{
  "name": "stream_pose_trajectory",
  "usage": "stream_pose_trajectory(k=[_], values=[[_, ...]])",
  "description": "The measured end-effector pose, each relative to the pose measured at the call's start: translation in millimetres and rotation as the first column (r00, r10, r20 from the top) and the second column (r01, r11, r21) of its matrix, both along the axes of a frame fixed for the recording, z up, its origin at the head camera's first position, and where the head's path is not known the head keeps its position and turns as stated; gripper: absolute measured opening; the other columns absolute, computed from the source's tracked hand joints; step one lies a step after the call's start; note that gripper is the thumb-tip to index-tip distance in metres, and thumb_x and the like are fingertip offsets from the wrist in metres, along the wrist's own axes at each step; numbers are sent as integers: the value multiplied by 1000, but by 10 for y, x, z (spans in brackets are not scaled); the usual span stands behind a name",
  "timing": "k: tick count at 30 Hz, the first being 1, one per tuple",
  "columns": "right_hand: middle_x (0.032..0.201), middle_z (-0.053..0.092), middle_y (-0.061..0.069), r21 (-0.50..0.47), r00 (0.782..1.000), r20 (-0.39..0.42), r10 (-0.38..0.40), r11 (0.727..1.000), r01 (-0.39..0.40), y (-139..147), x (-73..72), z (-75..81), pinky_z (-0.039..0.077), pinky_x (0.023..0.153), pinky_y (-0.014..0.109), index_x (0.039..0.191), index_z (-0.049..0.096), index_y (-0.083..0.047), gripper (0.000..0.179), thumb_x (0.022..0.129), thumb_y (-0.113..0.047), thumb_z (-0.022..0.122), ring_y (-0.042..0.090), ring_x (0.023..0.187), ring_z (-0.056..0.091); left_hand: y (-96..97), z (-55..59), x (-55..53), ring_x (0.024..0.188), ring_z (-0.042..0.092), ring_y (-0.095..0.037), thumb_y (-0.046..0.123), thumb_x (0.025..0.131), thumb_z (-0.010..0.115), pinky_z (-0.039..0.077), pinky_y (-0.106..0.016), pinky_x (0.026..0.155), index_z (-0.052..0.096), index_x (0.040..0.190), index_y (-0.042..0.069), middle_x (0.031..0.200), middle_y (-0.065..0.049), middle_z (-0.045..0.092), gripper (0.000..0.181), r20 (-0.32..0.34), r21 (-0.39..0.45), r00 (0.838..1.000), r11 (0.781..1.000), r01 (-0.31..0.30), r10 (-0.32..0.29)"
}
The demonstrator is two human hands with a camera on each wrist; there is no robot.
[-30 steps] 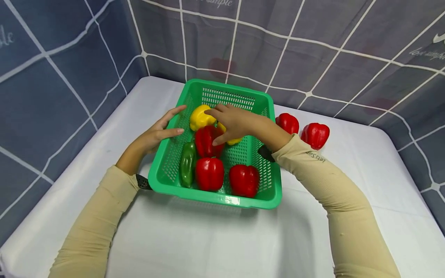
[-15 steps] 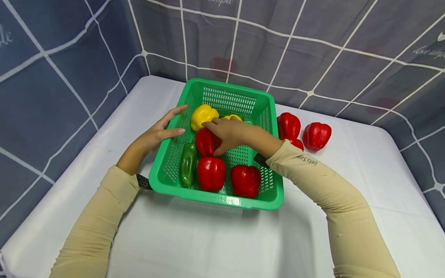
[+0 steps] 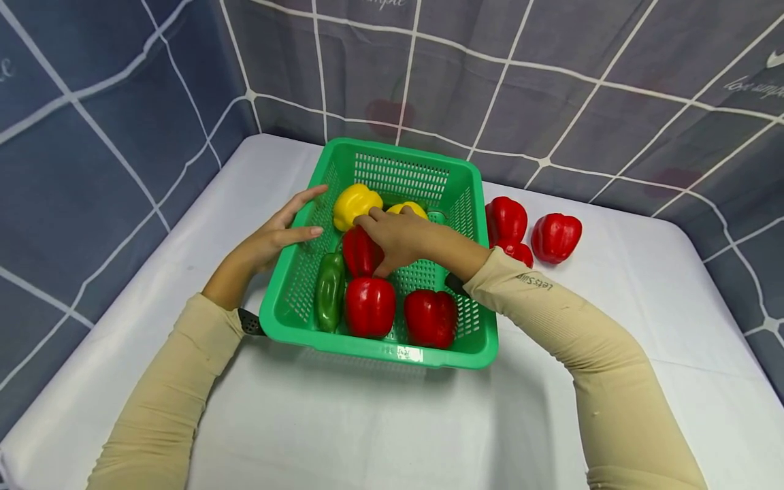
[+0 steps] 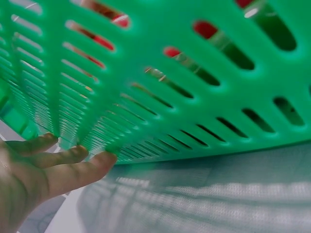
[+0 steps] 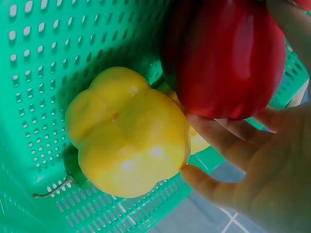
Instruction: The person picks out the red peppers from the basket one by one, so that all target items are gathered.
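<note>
Gripping a glossy red pepper by its sides

At the middle of the head view, our right hand grasps it inside the green basket, fingers around the far side and thumb nearer the bottom of the frame. It sits just below the left yellow pepper and just above the lower red pepper. Our left hand, left of center, is unclenched and grasps nothing, its nearly straight fingers resting at the basket's left side.

We judge the pepper light for its bulk and fairly stiff; whether it is real or a model, we cannot tell. Its shiny skin could slip under fingertips, and if real, a hard pinch could bruise it. We would hold it across its widest part, fingers and thumb opposed, pressing gently. The perforated basket seems light too, so a steadying hand at its rim makes sense.
</note>
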State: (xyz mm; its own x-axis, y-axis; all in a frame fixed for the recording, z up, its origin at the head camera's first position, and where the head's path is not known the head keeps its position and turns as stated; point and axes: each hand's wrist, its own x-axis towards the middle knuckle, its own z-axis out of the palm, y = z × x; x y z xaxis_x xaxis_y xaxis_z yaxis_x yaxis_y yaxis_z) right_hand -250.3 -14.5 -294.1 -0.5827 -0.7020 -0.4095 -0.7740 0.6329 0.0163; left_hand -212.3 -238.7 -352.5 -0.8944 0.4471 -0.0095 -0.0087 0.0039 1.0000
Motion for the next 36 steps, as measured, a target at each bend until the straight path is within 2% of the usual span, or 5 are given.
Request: stream_pose_trajectory(k=[14,21,27,31,36], values=[[127,43,9,-12,999,-45,-23,1000,23,-61,38,-49,34,100,49,140,25,-9,91,72,-55,66,22,106,53,-1,-8,9,110,50,-32,9,92,45,54,-42,79,13,146,28,151,-10,4,66,13,28,1000,1000,4,-5],[129,44,8,-91,999,-32,-35,995,32,3,26,-8,34,101,50,140,27,-9,92,71,-54,66,19,113,45,5,-8,11,110,49,-33,9,92,45,54,-44,78,14,146,29,151,-9,5,65,15,24,1000,1000,5,-6],[127,43,8,-145,1000,-7,-30,989,28,61,9,76,42,94,45,139,27,-9,92,71,-57,66,18,106,48,21,-8,3,116,42,-36,11,92,46,54,-38,80,14,146,29,152,-3,0,65,-1,6,1000,1000,2,-2],[125,43,7,-226,998,45,-49,973,58,121,-5,186,49,85,36,139,27,-10,90,71,-53,68,18,102,49,20,-5,6,115,43,-35,11,91,46,54,-36,80,14,146,28,152,-4,1,65,-2,9,1000,1000,5,-5],[125,42,5,-350,987,144,-64,930,112,223,-34,303,52,80,29,139,26,-10,90,70,-44,74,17,107,47,7,-4,11,106,53,-29,9,92,45,54,-38,78,14,146,28,151,-10,4,65,12,42,1000,999,19,-20]])
